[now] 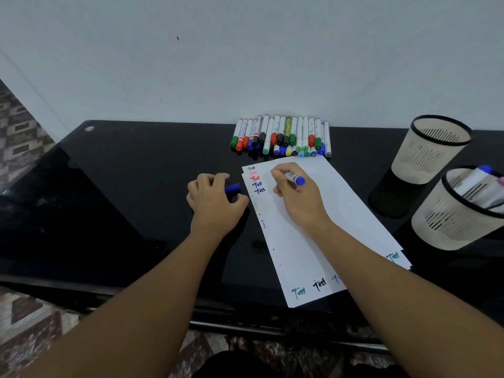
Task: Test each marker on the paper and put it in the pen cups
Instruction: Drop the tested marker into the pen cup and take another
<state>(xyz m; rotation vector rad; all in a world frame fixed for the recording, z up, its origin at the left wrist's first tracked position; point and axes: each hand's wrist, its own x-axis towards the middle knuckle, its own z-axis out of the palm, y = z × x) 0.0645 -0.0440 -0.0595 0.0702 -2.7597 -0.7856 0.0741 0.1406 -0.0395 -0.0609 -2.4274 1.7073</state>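
A sheet of paper [321, 214] lies on a black table [136, 173]; the right hand [297, 197] curls its fingers round a blue marker [294, 178] over the sheet's top edge; the left hand [215, 203], just left of the paper, pinches the blue cap [232, 188]. Two pen cups [431, 148] stand well right of the paper — untested markers [281, 136] lie just beyond it. Risk, as I judge it: the uncapped tip could smear the written column.

black table [136, 186], white paper [327, 214], blue cap [232, 187]
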